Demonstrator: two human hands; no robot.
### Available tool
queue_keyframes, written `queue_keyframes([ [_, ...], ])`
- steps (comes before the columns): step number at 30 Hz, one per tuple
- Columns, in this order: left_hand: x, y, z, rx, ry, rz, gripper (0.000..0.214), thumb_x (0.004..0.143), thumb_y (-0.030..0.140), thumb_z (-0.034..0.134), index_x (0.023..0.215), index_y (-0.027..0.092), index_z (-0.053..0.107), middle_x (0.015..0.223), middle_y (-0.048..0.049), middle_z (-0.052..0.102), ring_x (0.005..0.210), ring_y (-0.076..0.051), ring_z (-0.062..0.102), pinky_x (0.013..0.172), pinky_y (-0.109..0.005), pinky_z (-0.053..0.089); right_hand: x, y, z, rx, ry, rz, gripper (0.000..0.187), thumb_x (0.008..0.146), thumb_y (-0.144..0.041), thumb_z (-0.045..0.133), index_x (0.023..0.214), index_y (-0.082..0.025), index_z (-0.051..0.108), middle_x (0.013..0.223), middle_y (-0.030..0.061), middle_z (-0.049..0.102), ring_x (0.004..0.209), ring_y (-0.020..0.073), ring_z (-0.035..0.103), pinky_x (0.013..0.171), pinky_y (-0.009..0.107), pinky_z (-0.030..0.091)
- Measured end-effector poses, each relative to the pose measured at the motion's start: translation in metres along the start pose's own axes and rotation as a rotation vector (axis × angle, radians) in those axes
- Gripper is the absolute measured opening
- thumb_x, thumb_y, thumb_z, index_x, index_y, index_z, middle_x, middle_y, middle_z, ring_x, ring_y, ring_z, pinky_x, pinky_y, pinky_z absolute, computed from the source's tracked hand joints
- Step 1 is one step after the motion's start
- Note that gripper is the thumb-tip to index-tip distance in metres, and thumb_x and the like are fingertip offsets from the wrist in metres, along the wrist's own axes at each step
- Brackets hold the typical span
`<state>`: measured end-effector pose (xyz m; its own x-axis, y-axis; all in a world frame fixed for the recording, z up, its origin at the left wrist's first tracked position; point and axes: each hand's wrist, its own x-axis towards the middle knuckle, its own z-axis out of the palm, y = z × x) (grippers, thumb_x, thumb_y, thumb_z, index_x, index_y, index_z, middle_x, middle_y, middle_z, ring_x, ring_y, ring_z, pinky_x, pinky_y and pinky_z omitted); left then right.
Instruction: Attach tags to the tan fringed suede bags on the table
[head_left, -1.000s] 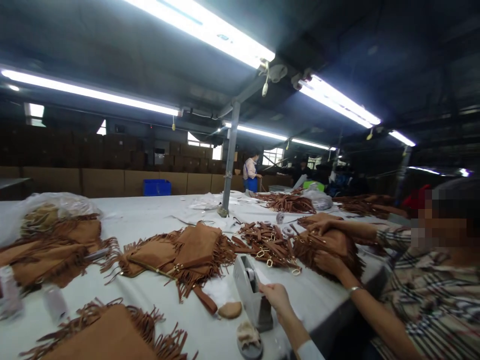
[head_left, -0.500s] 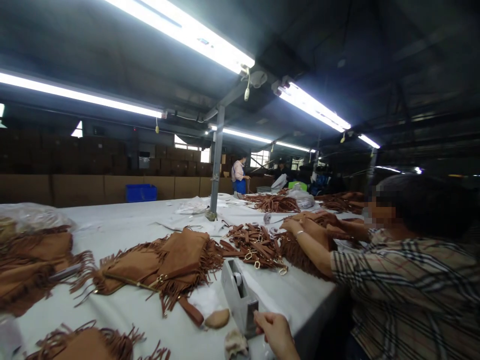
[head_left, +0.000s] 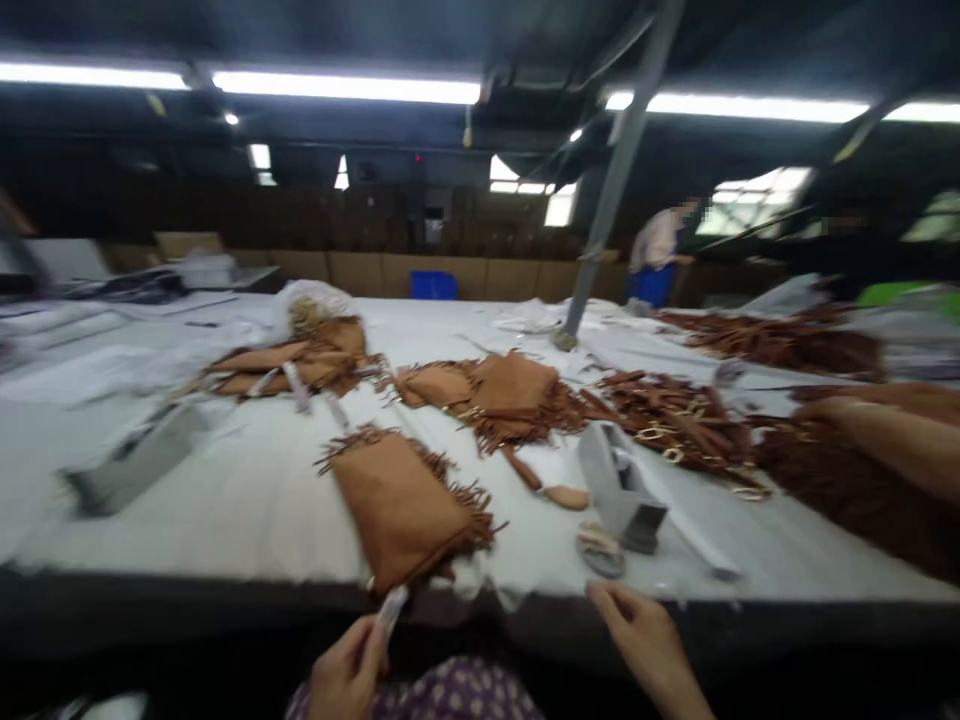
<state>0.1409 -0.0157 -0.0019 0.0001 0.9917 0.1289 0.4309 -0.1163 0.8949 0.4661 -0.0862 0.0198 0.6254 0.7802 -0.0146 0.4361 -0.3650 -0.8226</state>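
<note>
Strip (head_left: pixel 394 606), left hand (head_left: pixel 346 668), long axis up-right

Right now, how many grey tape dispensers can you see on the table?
2. One tape dispenser sits toward the left of the white table; the other dispenser is beyond the right hand. More may be hidden.

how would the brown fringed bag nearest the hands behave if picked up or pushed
The brown fringed bag would probably bend somewhat, as its matte surface looks like soft suede. Its fringe would likely dangle and swing, being thin loose strips. It seems unlikely to roll, lying on a broad side.
</note>
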Motion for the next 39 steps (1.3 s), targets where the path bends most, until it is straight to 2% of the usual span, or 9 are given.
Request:
queue_keyframes([
  [1,-0.006,-0.009,-0.009,0.033,-0.023,-0.011,0.050,0.085,0.060,0.050,0.062,0.017,0.061,0.055,0.0029,0.055,0.054,-0.013,0.054,0.055,-0.021,0.043,-0.007,-0.019,0.018,0.042,-0.128,-0.043,0.038,0.064,-0.056,0.059,0.064,-0.020,0.071,0.069,0.0067,0.070,0.073,0.0271,0.060,0.069,0.032,0.044],
  [5,-0.010,-0.022,-0.020,0.133,-0.095,0.036,0.041,0.094,0.045,0.039,0.078,0.019,0.066,0.057,0.0017,0.058,0.056,-0.013,0.055,0.056,-0.021,0.038,-0.045,-0.082,0.080,0.240,-0.547,-0.179,0.038,0.074,-0.053,0.059,0.067,-0.018,0.069,0.063,0.0029,0.063,0.062,0.0180,0.053,0.060,0.026,0.042],
  [9,-0.010,-0.016,-0.016,0.192,-0.075,0.117,0.031,0.095,0.032,0.037,0.090,0.022,0.066,0.069,-0.0003,0.065,0.063,-0.015,0.060,0.061,-0.023,0.040,-0.067,-0.113,0.122,0.429,-0.775,-0.220,0.039,0.078,-0.052,0.060,0.069,-0.014,0.066,0.058,-0.0008,0.053,0.052,0.0105,0.042,0.051,0.022,0.035],
  [19,-0.016,-0.021,-0.015,0.320,-0.044,0.236,0.030,0.096,0.023,0.033,0.096,0.022,0.063,0.086,-0.0064,0.071,0.078,-0.022,0.068,0.067,-0.029,0.046,-0.059,-0.092,0.199,0.283,-0.688,-0.155,0.049,0.074,-0.056,0.057,0.050,-0.014,0.054,0.049,-0.0016,0.041,0.049,0.0089,0.032,0.045,0.024,0.022],
  [22,-0.017,-0.022,-0.013,0.288,-0.049,0.214,0.030,0.096,0.024,0.032,0.097,0.022,0.063,0.089,-0.0072,0.072,0.080,-0.022,0.068,0.067,-0.029,0.048,-0.056,-0.085,0.209,0.207,-0.668,-0.122,0.049,0.073,-0.056,0.057,0.046,-0.015,0.050,0.047,-0.0021,0.037,0.048,0.0085,0.029,0.044,0.024,0.019],
  [27,-0.015,-0.022,-0.011,0.228,-0.039,0.142,0.041,0.094,0.026,0.036,0.133,0.018,0.046,0.109,-0.0114,0.070,0.094,-0.025,0.068,0.076,-0.032,0.050,-0.051,-0.083,0.214,0.185,-0.643,-0.119,0.049,0.071,-0.054,0.059,0.044,-0.015,0.049,0.045,-0.0028,0.036,0.047,0.0080,0.030,0.044,0.024,0.020],
  [30,-0.010,-0.018,-0.013,0.174,-0.085,0.108,0.034,0.093,0.027,0.038,0.118,0.022,0.061,0.111,-0.0096,0.070,0.098,-0.025,0.066,0.082,-0.032,0.048,-0.049,-0.081,0.212,0.212,-0.656,-0.109,0.052,0.069,-0.059,0.061,0.044,-0.015,0.049,0.043,-0.0033,0.036,0.045,0.0074,0.029,0.044,0.023,0.019],
  [36,-0.002,-0.011,-0.016,-0.086,-0.090,-0.088,0.027,0.089,0.037,0.047,0.094,0.023,0.070,0.092,-0.0049,0.074,0.087,-0.022,0.068,0.076,-0.028,0.048,-0.052,-0.079,0.194,0.410,-0.936,0.040,0.051,0.066,-0.064,0.064,0.060,-0.013,0.060,0.045,-0.0020,0.049,0.038,0.0077,0.039,0.038,0.021,0.024],
  [39,0.000,-0.010,-0.013,-0.162,-0.065,-0.139,0.028,0.087,0.039,0.051,0.090,0.020,0.071,0.089,-0.0056,0.074,0.085,-0.022,0.066,0.076,-0.028,0.047,-0.054,-0.080,0.184,0.463,-0.880,0.091,0.043,0.065,-0.055,0.070,0.072,-0.013,0.061,0.051,-0.0013,0.056,0.040,0.0081,0.045,0.039,0.019,0.028],
])
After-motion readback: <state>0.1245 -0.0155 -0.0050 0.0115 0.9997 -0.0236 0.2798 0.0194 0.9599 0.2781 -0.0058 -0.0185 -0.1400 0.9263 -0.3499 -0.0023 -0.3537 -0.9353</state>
